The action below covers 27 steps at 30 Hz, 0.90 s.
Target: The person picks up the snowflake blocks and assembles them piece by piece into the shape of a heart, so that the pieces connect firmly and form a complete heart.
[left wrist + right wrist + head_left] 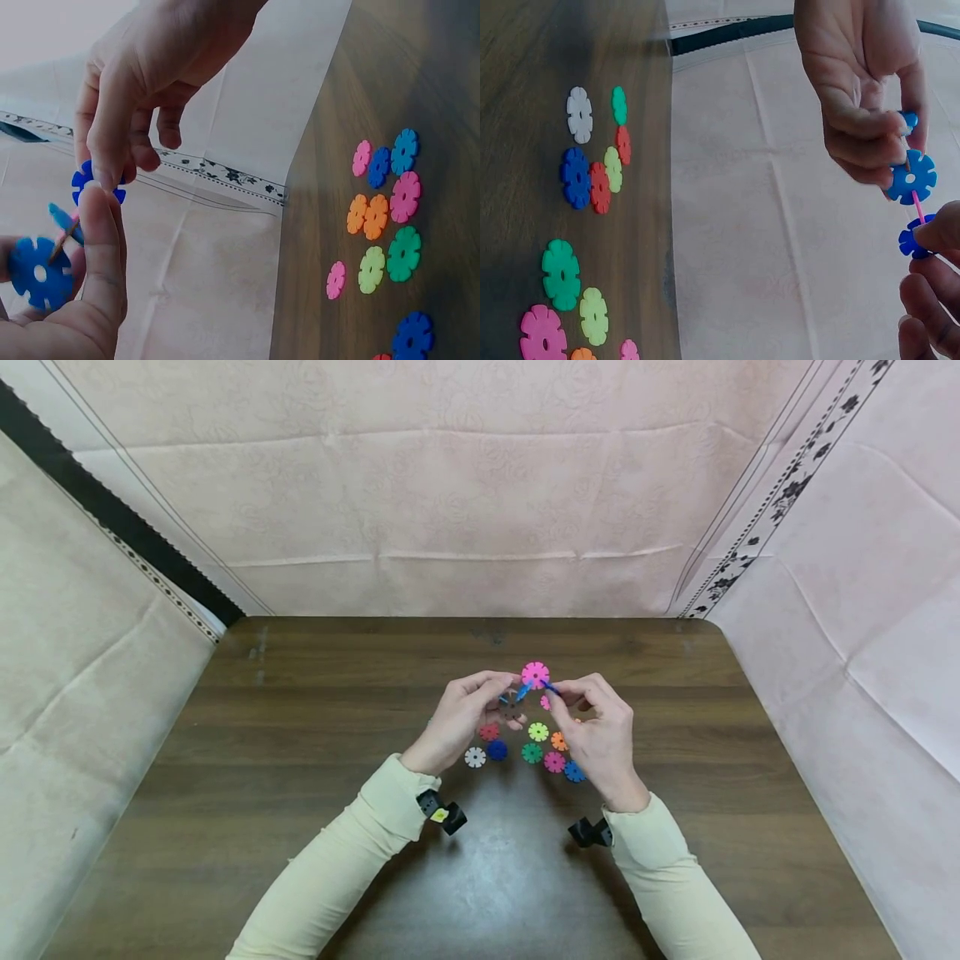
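Note:
My left hand [467,708] holds a small joined chain of slotted plastic flower discs, including a light blue disc [924,172] and a brownish disc [512,708]. A pink disc [536,669] stands upright at the chain's top in the head view, and looks edge-on in the right wrist view. Between thumb and finger, my right hand [600,727] pinches a dark blue disc [909,241] that meets the pink disc's edge. Whether its slot is fully seated I cannot tell. In the left wrist view, the left thumb lies close to the dark blue disc [78,182].
Loose discs lie flat on the wooden table [337,693] below the hands: a white one [475,757], a green one [532,753], a yellow one [537,732], plus several red, orange, pink and blue ones. Pale cloth [465,502] hangs behind and beside the table.

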Tool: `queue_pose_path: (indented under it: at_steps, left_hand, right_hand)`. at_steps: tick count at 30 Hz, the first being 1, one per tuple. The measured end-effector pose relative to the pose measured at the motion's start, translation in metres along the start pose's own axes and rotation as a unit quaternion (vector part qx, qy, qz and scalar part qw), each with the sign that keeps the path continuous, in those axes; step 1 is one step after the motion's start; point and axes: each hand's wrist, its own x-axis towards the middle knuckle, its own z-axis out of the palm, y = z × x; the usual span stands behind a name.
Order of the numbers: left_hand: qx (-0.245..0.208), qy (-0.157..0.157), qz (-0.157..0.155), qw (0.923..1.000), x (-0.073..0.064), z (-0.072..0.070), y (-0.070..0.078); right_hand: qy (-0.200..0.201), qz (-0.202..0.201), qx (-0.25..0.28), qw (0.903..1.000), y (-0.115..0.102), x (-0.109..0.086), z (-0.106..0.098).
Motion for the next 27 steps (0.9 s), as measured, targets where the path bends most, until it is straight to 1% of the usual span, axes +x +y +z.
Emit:
queue_pose_path:
  at_steps: [4,8,12,15,18,20,22,25,27]
  left_hand:
    - [0.003,0.004,-0.005,1.0,0.0,0.002,-0.001]
    - [0.018,0.01,-0.003,0.9998,0.0,0.003,0.0]
    - [0.022,0.014,-0.007,0.9996,0.0,0.001,-0.001]
    - [0.027,0.024,-0.009,0.9993,0.0,-0.002,0.0]
    - [0.04,0.032,-0.009,0.9987,0.001,-0.004,0.001]
    - [0.048,0.023,-0.015,0.9985,0.002,-0.004,0.002]
    - [0.048,0.004,-0.025,0.9985,0.003,-0.003,0.002]
    - [0.042,-0.02,-0.043,0.998,0.004,-0.002,0.001]
    - [0.036,-0.022,-0.051,0.9978,0.004,-0.002,0.0]
  right_hand:
    - [-0.008,-0.003,0.002,1.0,-0.003,0.0,0.001]
    - [-0.01,-0.007,-0.006,0.9999,-0.003,0.0,0.0]
    - [-0.008,-0.005,-0.015,0.9998,-0.002,-0.001,-0.002]
    - [-0.011,-0.001,-0.021,0.9997,-0.002,0.0,-0.002]
    - [-0.029,-0.004,-0.02,0.9994,-0.005,0.0,-0.002]
    - [-0.047,-0.011,-0.01,0.9988,-0.008,0.001,0.0]
    - [-0.067,-0.016,0.001,0.9976,-0.013,0.001,0.001]
    - [-0.087,-0.017,0.015,0.996,-0.017,0.0,0.002]
    - [-0.1,-0.011,0.019,0.9948,-0.015,0.0,0.002]
